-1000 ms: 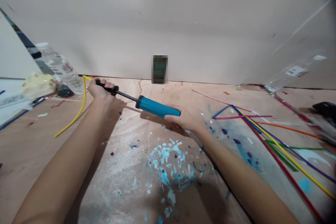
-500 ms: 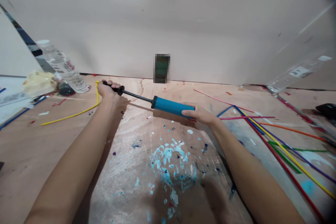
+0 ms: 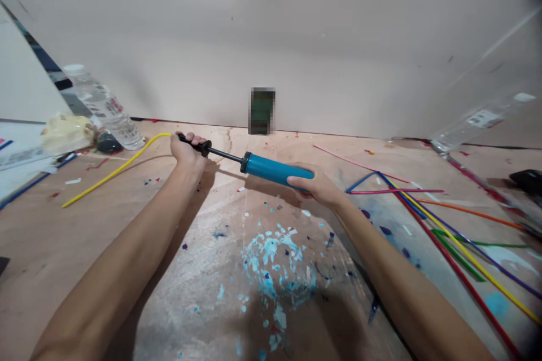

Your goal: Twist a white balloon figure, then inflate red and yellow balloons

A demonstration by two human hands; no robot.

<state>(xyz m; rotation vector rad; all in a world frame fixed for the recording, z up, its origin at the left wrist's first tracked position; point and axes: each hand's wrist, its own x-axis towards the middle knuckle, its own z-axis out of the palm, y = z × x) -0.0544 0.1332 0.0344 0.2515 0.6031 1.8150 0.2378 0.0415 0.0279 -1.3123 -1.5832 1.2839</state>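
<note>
A hand pump with a blue barrel (image 3: 271, 170) lies slantwise between my hands, above the tabletop. My left hand (image 3: 188, 149) is closed around its black handle (image 3: 206, 148). A short stretch of the black rod (image 3: 226, 154) shows between handle and barrel. My right hand (image 3: 315, 183) grips the barrel's right end, thumb in front, covering that end. From the far side of my left hand a thin, limp yellow modelling balloon (image 3: 114, 171) trails down to the left. How it is fastened at the hand is hidden.
Several long thin balloons in different colours, one of them red (image 3: 457, 269), lie at the right. Clear plastic bottles stand at the left (image 3: 108, 113) and right (image 3: 478, 121). A blurred dark object (image 3: 261, 111) is at the wall. Paint spots (image 3: 275, 254) mark the tabletop.
Both hands moved right with the pump. The rod was first drawn farther out, then slid partly back into the barrel. The yellow balloon has swung out to the left and straightened.
</note>
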